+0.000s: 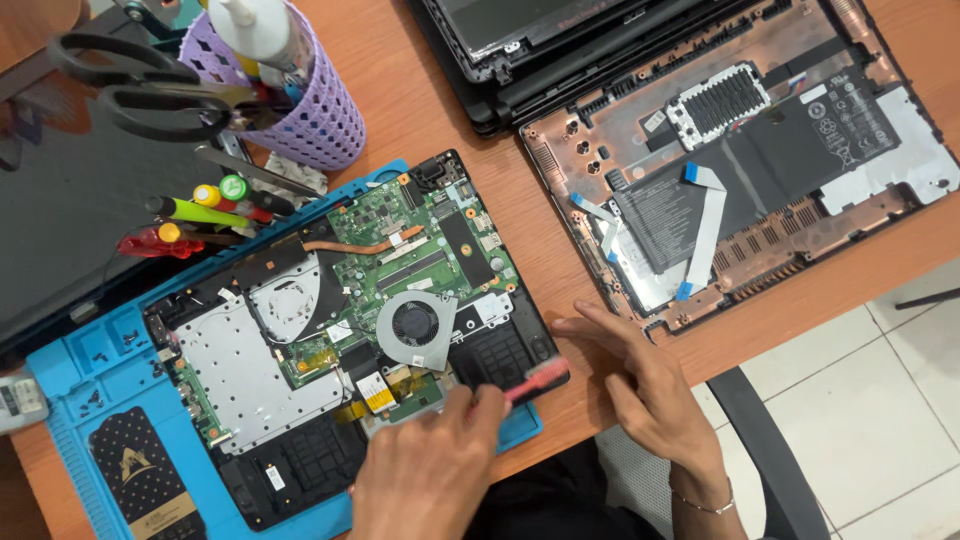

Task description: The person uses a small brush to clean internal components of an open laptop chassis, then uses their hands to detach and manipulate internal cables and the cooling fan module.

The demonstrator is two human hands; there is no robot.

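Note:
An opened black laptop base [300, 455] lies on a blue repair mat [95, 375], showing a green motherboard [415, 250], a round fan [415, 328] and a copper heat pipe. My left hand [430, 475] grips a red-handled tool [535, 380], blurred, over the base's near right corner. My right hand [645, 385] lies flat on the wooden table [440, 100] just right of that corner, fingers spread, holding nothing. A thin bracelet circles its wrist.
A second laptop shell [720, 255] with a black battery [800, 140] and white ribbon cables sits at the right, near the table edge. A purple mesh holder [320, 115] with scissors [140, 85] stands at the back left, with screwdrivers [200, 215] beside it. Tiled floor [880, 420] lies at the right.

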